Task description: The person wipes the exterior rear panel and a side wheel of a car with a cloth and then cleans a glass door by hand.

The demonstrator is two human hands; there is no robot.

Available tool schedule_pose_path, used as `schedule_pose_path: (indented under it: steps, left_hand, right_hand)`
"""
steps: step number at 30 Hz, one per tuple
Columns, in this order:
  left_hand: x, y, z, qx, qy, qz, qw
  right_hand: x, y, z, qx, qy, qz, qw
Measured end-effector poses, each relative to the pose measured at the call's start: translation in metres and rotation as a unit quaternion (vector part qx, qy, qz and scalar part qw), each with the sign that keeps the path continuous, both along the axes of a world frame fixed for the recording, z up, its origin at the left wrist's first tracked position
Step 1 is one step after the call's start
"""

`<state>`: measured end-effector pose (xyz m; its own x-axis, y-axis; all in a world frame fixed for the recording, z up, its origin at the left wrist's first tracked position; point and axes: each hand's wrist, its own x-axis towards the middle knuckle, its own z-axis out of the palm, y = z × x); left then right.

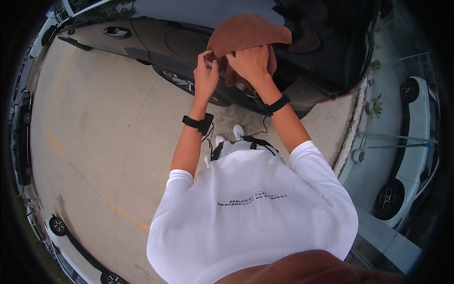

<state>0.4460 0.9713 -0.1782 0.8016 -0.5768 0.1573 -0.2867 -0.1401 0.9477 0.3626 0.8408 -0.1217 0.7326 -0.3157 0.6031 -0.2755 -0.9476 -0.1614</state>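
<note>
A reddish-brown cloth [248, 32] with a stitched edge is held up in front of the dark car's rear side. My left hand [206, 71] is at the cloth's lower left corner, its thumb and fingers pinching near the edge. My right hand [250, 62] grips the cloth from below, with its fingertips hidden behind the fold, and part of the cloth hangs down beneath it. Behind both hands is the black car [177, 35], with its fuel flap and rear wheel [179, 81] to the left.
Concrete ground [95, 117] stretches to the left, with a white car [74, 252] at the lower left and a dark car [25, 138] at the far left. On the right are a kerb [349, 127], a potted plant [358, 156] and a white car [411, 152] behind glass.
</note>
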Motion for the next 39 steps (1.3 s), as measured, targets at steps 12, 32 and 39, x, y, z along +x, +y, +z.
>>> schedule_pose_path:
  steps: [12,32,39]
  left_hand:
    - [-0.098,-0.060,0.031,-0.052,-0.131,-0.288,0.947]
    - [-0.051,0.018,-0.169,-0.226,0.637,0.005,0.737]
    - [0.036,0.033,-0.186,-0.372,0.553,0.094,0.740]
  right_hand:
    - [-0.159,-0.129,0.024,-0.179,-0.157,-0.139,0.961]
    - [-0.063,0.036,-0.172,0.196,0.163,0.202,0.946]
    - [0.023,0.060,-0.165,0.360,0.266,0.188,0.874]
